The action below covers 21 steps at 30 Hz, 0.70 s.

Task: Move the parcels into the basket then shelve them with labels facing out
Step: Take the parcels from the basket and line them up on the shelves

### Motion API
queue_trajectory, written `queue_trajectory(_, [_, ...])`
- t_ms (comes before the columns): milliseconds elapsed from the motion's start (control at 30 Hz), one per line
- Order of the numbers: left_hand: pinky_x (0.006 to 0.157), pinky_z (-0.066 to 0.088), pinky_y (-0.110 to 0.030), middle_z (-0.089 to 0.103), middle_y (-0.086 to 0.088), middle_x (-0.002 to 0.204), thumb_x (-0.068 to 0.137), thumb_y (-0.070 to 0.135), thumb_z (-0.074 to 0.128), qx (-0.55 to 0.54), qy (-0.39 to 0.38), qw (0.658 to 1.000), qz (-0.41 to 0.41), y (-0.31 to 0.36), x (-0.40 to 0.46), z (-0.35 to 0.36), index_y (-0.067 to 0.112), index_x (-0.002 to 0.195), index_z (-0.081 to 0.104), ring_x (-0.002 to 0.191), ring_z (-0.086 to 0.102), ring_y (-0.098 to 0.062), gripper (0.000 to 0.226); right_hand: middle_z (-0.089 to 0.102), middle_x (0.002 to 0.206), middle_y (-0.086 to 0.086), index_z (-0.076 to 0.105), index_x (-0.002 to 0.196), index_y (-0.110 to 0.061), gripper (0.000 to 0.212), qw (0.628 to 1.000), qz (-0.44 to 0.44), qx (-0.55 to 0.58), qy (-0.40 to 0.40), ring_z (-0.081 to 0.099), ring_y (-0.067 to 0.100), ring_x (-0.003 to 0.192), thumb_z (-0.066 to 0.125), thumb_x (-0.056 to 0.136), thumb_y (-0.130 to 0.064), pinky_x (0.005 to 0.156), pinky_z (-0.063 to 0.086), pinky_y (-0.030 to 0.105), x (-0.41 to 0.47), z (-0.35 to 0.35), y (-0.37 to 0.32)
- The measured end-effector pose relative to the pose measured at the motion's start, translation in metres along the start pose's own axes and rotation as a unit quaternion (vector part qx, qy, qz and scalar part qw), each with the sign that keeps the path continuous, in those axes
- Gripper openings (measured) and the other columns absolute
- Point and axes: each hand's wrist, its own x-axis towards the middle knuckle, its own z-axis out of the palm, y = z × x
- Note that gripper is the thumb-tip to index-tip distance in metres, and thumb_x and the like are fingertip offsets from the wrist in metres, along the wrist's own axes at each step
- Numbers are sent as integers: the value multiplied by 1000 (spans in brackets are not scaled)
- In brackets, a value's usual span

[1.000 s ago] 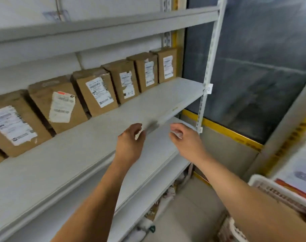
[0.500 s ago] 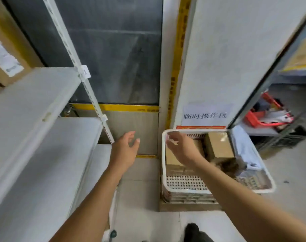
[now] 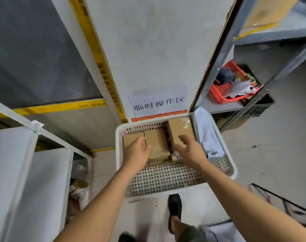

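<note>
Brown cardboard parcels sit in the white basket [image 3: 225,165] on the floor: a left box [image 3: 131,139], a middle box [image 3: 155,145] and a right box [image 3: 180,130], packed side by side against the far wall of the basket, with a pale plastic bag [image 3: 207,135] just to their right. None of the tops that show carries a label, so the labels are likely on hidden faces.

The left hand [image 3: 136,154] reaches down with fingers spread and loose, over the near end of the left box and against the middle one; whether it actually touches is hard to tell. The right hand [image 3: 189,149] is also spread wide and empty, hovering at the near end of the right box. Neither grips anything yet.

Judged from this, the loading stage looks done, since parcels are already in the basket. Shelving is what remains for these three boxes and the bag. The white shelf [image 3: 14,163] at left shows bare boards in the part visible here. The likely next step is taking the middle box between both hands.
</note>
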Motion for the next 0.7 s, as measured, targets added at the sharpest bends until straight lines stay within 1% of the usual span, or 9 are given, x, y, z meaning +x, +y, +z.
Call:
queue_trajectory(67, [112, 47, -36, 60, 0, 149, 105, 41, 61, 2, -16, 1000, -16, 10, 20, 29, 24, 152, 50, 133, 58, -19, 51, 66, 138, 9, 49, 152, -20, 50, 1000, 17, -1, -7, 63, 18, 95, 60, 105, -32, 82, 50, 32, 23, -7, 26])
queue_trajectory(100, [111, 46, -34, 59, 0, 150, 105, 41, 60, 5, -23, 999, -24, 14, 31, 43, 24, 153, 49, 133, 58, -19, 52, 65, 139, 11, 49, 152, -20, 51, 1000, 27, -3, -10, 64, 20, 97, 60, 104, -33, 84, 53, 35, 35, -11, 38])
queue_trajectory(200, [111, 45, -34, 57, 0, 152, 106, 40, 59, 11, -48, 998, -46, 25, 58, 80, 22, 156, 46, 135, 56, -20, 54, 62, 144, 14, 47, 155, -17, 55, 998, 51, -16, -26, 67, 29, 117, 60, 104, -34, 93, 56, 41, 66, -14, 67])
queue_trajectory(267, [110, 45, -34, 57, -2, 152, 107, 40, 58, 15, -66, 996, -54, 29, 75, 101, 21, 157, 44, 135, 55, -21, 56, 62, 145, 13, 45, 155, -15, 57, 997, 56, -24, -37, 65, 30, 121, 59, 104, -34, 97, 55, 42, 85, -11, 81])
queue_trajectory(400, [113, 44, -35, 51, -3, 158, 108, 42, 55, 12, -96, 993, -69, 30, 114, 141, 20, 162, 36, 140, 53, -23, 61, 52, 155, 15, 42, 156, -10, 58, 997, 59, -44, -38, 50, 33, 140, 60, 105, -30, 113, 43, 43, 124, -3, 102])
queue_trajectory(500, [113, 40, -34, 44, -3, 163, 108, 45, 54, 2, -105, 991, -78, 27, 143, 167, 23, 166, 28, 144, 48, -25, 66, 49, 156, 15, 40, 157, -8, 61, 995, 66, -63, -36, 47, 35, 142, 59, 103, -30, 116, 41, 47, 151, 5, 116])
queue_trajectory(567, [116, 38, -37, 37, -1, 168, 107, 51, 52, -21, -110, 988, -104, 22, 160, 182, 27, 168, 19, 149, 43, -26, 73, 49, 152, 15, 40, 155, -7, 60, 994, 72, -81, -32, 46, 38, 138, 59, 102, -27, 113, 39, 47, 165, 12, 121])
queue_trajectory(633, [121, 38, -44, 31, 0, 171, 104, 60, 52, -38, -113, 985, -125, 15, 171, 197, 32, 168, 11, 152, 38, -28, 81, 45, 154, 16, 36, 156, -5, 64, 992, 82, -89, -25, 41, 41, 137, 58, 100, -26, 114, 34, 48, 174, 19, 122])
queue_trajectory(700, [119, 39, -46, 31, -1, 171, 103, 62, 52, -46, -116, 982, -140, 8, 180, 210, 33, 169, 8, 151, 40, -29, 84, 39, 157, 18, 31, 158, -4, 72, 991, 88, -99, -17, 36, 43, 140, 58, 97, -28, 118, 28, 49, 180, 30, 123])
